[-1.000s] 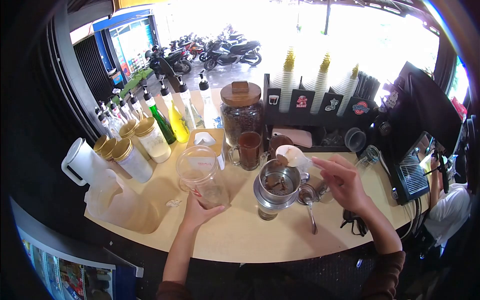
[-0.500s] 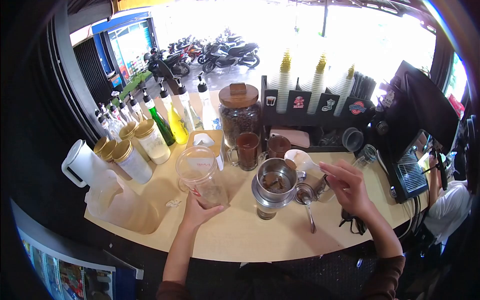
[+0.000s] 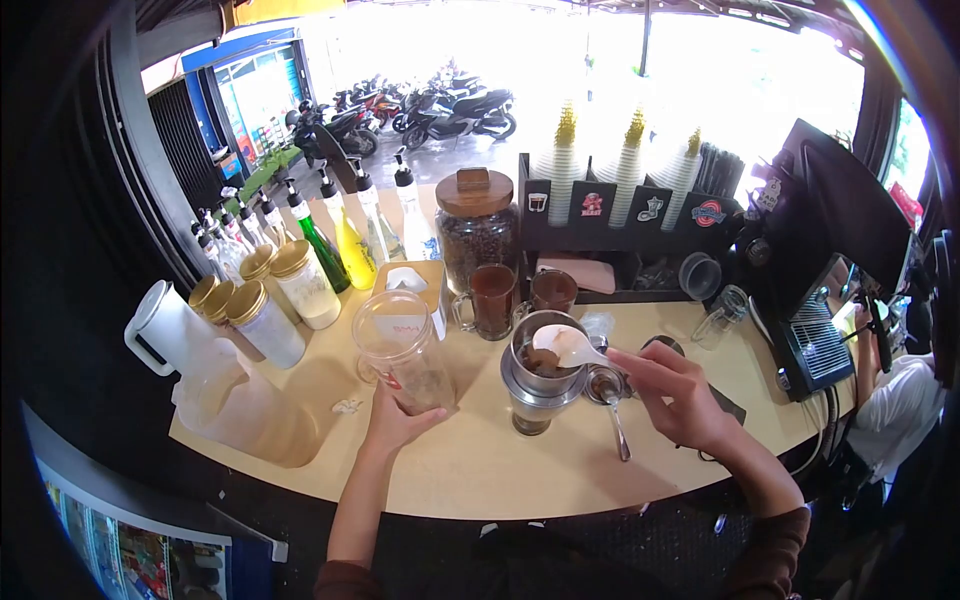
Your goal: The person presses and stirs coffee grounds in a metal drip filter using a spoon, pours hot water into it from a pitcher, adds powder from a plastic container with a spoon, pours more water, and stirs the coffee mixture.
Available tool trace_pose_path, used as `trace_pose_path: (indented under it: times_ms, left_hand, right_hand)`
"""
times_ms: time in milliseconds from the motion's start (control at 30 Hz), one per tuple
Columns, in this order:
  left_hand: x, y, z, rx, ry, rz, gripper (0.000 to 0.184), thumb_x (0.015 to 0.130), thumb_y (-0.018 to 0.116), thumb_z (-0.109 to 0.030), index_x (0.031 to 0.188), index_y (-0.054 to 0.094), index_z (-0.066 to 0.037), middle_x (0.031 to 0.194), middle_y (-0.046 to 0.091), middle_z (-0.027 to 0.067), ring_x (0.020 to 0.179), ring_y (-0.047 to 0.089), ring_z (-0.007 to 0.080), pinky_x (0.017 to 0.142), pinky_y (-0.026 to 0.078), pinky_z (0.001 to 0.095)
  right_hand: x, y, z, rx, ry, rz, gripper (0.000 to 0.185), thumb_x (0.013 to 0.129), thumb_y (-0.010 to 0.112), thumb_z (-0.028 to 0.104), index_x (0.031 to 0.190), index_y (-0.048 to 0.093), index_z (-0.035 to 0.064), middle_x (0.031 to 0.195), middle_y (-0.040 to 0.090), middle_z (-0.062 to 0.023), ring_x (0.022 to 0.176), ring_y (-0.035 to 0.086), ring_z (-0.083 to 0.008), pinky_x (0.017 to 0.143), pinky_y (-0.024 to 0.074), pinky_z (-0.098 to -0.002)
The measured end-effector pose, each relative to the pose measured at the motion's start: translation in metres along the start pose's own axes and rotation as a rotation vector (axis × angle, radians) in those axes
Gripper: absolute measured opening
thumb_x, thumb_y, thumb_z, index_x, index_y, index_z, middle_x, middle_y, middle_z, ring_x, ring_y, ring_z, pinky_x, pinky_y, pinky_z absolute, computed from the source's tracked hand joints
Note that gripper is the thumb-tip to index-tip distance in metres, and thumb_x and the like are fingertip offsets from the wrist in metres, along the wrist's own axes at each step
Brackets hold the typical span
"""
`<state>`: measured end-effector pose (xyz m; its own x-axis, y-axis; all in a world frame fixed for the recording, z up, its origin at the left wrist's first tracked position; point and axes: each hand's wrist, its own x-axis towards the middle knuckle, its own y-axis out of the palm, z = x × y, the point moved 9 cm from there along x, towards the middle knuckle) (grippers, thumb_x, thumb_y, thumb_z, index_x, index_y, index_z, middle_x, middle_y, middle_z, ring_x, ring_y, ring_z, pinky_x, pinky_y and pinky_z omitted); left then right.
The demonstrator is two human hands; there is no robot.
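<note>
Over the mouth of the metal filter [image 3: 547,375], holds the white spoon [image 3: 568,346] in the right hand [image 3: 688,398], gripping the handle end between thumb and fingers. Has the bowl of the spoon well forward of this grip, to its left, tilted at the filter's opening beside brown grounds [image 3: 543,362]. Cannot tell whether the spoon touches the rim. Reaches in from the right with the forearm slanting up and leftward out of a dark brown sleeve [image 3: 775,550], fingers pointing left, back of the hand largely upward.

Grips the clear container [image 3: 402,350] low on its body with the left hand [image 3: 400,420], fingers around the near left side and thumb stretched to the right across the base. Holds it upright, open mouth upward, above the grip and apart from the filter. Extends the left forearm steeply up from the bottom edge, leaning slightly right.

Just beyond the filter, shows two brown-filled mugs [image 3: 493,302]; under it, a small glass [image 3: 530,419]; to its right, a metal spoon [image 3: 622,432] on the counter [image 3: 480,475].
</note>
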<state>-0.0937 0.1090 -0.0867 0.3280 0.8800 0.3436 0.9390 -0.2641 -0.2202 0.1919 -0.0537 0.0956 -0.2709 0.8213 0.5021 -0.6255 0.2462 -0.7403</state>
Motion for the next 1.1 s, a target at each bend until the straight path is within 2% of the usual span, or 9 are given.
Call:
trace_pose_path:
  times_ms: [300, 600, 800, 900, 967, 1100]
  left_hand:
    - [0.001, -0.003, 0.002, 0.076, 0.051, -0.01, 0.087, 0.059, 0.088, -0.014, 0.131, 0.043, 0.002, 0.123, 0.056, 0.0112, 0.115, 0.054, 0.0216, 0.101, 0.043, 0.0366]
    - [0.002, -0.003, 0.002, 0.007, 0.06, -0.025, 0.079, 0.058, 0.089, -0.015, 0.124, 0.05, 0.002, 0.118, 0.058, 0.0101, 0.111, 0.057, 0.0206, 0.098, 0.045, 0.0361]
    - [0.001, -0.004, -0.001, 0.058, 0.062, -0.027, 0.078, 0.058, 0.089, -0.015, 0.123, 0.05, 0.002, 0.118, 0.059, 0.0108, 0.111, 0.057, 0.0201, 0.097, 0.045, 0.0362]
    - [0.001, -0.004, 0.001, 0.023, 0.045, -0.02, 0.078, 0.058, 0.089, -0.015, 0.123, 0.05, 0.002, 0.118, 0.059, 0.011, 0.111, 0.057, 0.0211, 0.098, 0.045, 0.0367]
    - [0.0, -0.004, -0.002, 0.099, 0.045, 0.0, 0.082, 0.058, 0.089, -0.014, 0.127, 0.047, 0.002, 0.122, 0.057, 0.0115, 0.115, 0.055, 0.0217, 0.1, 0.043, 0.0371]
    - [-0.001, -0.005, -0.005, 0.042, -0.004, -0.025, 0.089, 0.058, 0.089, -0.014, 0.132, 0.043, 0.002, 0.127, 0.053, 0.0118, 0.119, 0.052, 0.022, 0.102, 0.042, 0.0369]
  right_hand:
    - [-0.003, 0.002, 0.005, -0.007, -0.018, 0.001, 0.059, 0.082, 0.057, -0.012, 0.136, 0.052, 0.0112, 0.09, 0.057, -0.0118, 0.075, 0.059, -0.0241, 0.067, 0.0497, -0.0349]
    - [-0.008, -0.014, -0.004, -0.06, -0.005, -0.065, 0.056, 0.08, 0.057, -0.014, 0.132, 0.055, 0.0082, 0.085, 0.057, -0.0112, 0.072, 0.057, -0.024, 0.065, 0.048, -0.0334]
    - [-0.003, -0.016, -0.015, -0.137, 0.013, -0.11, 0.061, 0.077, 0.056, -0.016, 0.133, 0.054, 0.0081, 0.084, 0.056, -0.0112, 0.07, 0.055, -0.0243, 0.065, 0.0475, -0.0342]
    - [0.005, -0.012, -0.011, -0.182, -0.062, -0.082, 0.063, 0.076, 0.055, -0.016, 0.134, 0.053, 0.0084, 0.083, 0.055, -0.0113, 0.07, 0.055, -0.0251, 0.064, 0.0475, -0.0353]
    - [0.006, -0.011, -0.011, -0.16, -0.08, -0.106, 0.062, 0.076, 0.055, -0.016, 0.133, 0.053, 0.0088, 0.083, 0.055, -0.0112, 0.07, 0.056, -0.0261, 0.064, 0.0477, -0.0362]
    - [0.01, -0.004, -0.011, -0.198, -0.142, -0.088, 0.063, 0.074, 0.057, -0.014, 0.132, 0.054, 0.009, 0.084, 0.055, -0.0111, 0.071, 0.056, -0.027, 0.064, 0.0477, -0.0369]
